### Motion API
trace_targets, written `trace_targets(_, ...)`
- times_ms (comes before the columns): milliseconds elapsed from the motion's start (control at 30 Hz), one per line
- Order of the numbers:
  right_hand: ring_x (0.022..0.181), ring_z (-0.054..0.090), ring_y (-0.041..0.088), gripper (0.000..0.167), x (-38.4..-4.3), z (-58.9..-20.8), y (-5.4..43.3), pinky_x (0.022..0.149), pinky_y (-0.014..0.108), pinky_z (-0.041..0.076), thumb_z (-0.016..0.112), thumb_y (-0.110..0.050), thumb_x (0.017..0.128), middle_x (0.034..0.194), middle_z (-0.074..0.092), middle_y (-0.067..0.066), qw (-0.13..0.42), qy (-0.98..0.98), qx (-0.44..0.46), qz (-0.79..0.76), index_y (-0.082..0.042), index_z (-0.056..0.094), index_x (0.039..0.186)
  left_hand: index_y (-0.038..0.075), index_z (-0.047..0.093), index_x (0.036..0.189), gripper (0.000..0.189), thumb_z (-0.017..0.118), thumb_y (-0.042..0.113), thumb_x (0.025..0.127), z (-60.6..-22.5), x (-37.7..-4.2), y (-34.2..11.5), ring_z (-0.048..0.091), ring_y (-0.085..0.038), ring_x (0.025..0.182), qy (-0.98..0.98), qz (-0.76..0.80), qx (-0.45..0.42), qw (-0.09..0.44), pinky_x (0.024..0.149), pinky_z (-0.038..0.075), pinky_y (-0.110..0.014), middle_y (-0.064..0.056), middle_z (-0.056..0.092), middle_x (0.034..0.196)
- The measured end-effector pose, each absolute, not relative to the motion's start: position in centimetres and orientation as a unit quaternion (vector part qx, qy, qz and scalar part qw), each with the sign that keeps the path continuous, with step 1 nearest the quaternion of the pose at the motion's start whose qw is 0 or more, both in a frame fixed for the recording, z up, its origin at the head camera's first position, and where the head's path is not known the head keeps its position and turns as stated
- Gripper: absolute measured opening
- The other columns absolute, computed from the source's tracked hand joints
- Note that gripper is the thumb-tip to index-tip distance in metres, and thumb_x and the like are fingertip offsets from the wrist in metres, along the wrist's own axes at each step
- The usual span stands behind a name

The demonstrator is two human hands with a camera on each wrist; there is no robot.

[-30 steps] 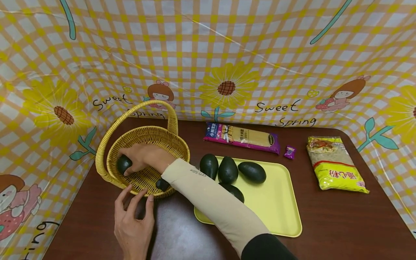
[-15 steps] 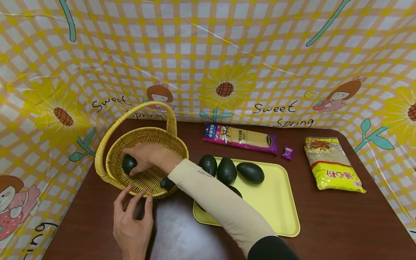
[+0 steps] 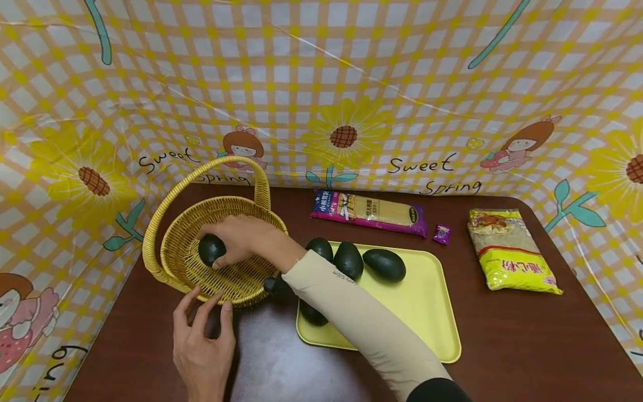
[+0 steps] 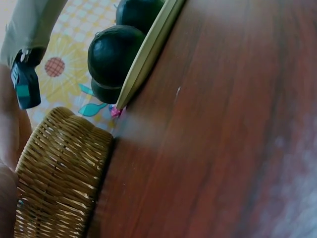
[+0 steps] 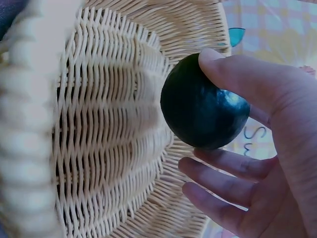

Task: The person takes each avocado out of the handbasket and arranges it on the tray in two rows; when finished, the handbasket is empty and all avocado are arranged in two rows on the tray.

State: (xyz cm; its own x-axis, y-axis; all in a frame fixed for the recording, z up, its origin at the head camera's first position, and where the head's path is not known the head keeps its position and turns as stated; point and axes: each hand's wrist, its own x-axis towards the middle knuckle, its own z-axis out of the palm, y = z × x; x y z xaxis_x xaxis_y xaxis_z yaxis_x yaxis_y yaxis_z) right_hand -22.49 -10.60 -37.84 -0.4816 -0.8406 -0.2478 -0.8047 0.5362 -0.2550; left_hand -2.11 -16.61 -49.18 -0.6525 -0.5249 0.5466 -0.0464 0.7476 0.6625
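Observation:
Over the inside of the wicker basket (image 3: 173, 245), my right hand (image 3: 241, 237) holds a dark green avocado (image 3: 211, 249). In the right wrist view the thumb and fingers (image 5: 223, 183) grip the avocado (image 5: 203, 104), with the woven wall (image 5: 109, 114) beside it. My left hand (image 3: 205, 343) is at the near side of the basket, its spread fingertips right at the rim. Several avocados (image 3: 384, 264) lie on the left part of a yellow tray (image 3: 412, 312), partly hidden by my right forearm. The left wrist view shows the basket's outer side (image 4: 62, 173) and avocados (image 4: 114, 54) on the tray.
The basket's tall handle (image 3: 176, 201) arches over its left and back. Behind the tray lie a purple noodle pack (image 3: 372, 212) and a small purple wrapped candy (image 3: 442, 234). A yellow pasta bag (image 3: 512, 251) lies at the right. Checked cloth (image 3: 346, 72) hangs round the table.
My right hand and the avocado have moved right, from near the basket's left wall toward its middle. The right forearm has shifted right too. My left hand has stayed by the rim.

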Motion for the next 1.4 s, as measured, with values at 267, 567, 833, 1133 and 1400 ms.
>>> trace_targets(267, 0.131, 0.063, 0.024, 0.071, -21.6, -37.1, -8.5, 0.102, 0.040, 0.055, 0.077, -0.053, 0.099, 0.157, 0.054, 0.005, 0.151, 0.866, -0.472, -0.071, -0.037, 0.047, 0.162, 0.011, 0.084, 0.112, 0.022, 0.088, 0.018, 0.092, -49.1, -2.2, -16.6, 0.068, -0.044, 0.109, -0.845, -0.322, 0.178, 0.389, 0.078, 0.054, -0.063, -0.017, 0.065, 0.138)
trace_targets(567, 0.125, 0.068, 0.028, 0.072, -20.9, -37.2, -6.8, 0.103, 0.044, 0.056, 0.078, -0.054, 0.098, 0.157, 0.054, 0.011, 0.123, 0.866, -0.475, -0.093, -0.037, 0.048, 0.161, 0.011, 0.085, 0.112, 0.023, 0.089, 0.020, 0.092, -49.2, -2.2, -16.5, 0.068, -0.042, 0.110, -0.844, -0.328, 0.186, 0.381, 0.078, 0.054, -0.062, -0.016, 0.065, 0.138)
trace_targets(833, 0.117, 0.071, 0.028, 0.072, -19.7, -37.0, -5.5, 0.098, 0.043, 0.058, 0.079, -0.053, 0.097, 0.154, 0.056, 0.012, 0.108, 0.867, -0.472, -0.120, -0.036, 0.049, 0.161, 0.010, 0.085, 0.111, 0.024, 0.090, 0.020, 0.090, -49.2, -2.2, -16.6, 0.068, -0.043, 0.110, -0.844, -0.329, 0.181, 0.383, 0.078, 0.054, -0.063, -0.017, 0.065, 0.138)
trace_targets(1133, 0.098, 0.072, 0.020, 0.073, -18.6, -37.0, -4.0, 0.087, 0.038, 0.060, 0.082, -0.050, 0.095, 0.144, 0.061, 0.010, 0.091, 0.863, -0.470, -0.161, -0.034, 0.052, 0.160, 0.010, 0.085, 0.110, 0.023, 0.090, 0.019, 0.090, -49.0, -2.1, -16.7, 0.068, -0.042, 0.110, -0.842, -0.331, 0.178, 0.388, 0.078, 0.054, -0.063, -0.017, 0.065, 0.138)
trace_targets(1400, 0.093, 0.069, 0.016, 0.072, -17.3, -36.7, -1.5, 0.077, 0.035, 0.058, 0.083, -0.049, 0.095, 0.141, 0.062, 0.007, 0.070, 0.865, -0.460, -0.188, -0.036, 0.052, 0.159, 0.011, 0.085, 0.110, 0.023, 0.090, 0.020, 0.090, -49.1, -2.1, -16.5, 0.068, -0.042, 0.109, -0.843, -0.328, 0.180, 0.386, 0.077, 0.054, -0.062, -0.016, 0.065, 0.138)
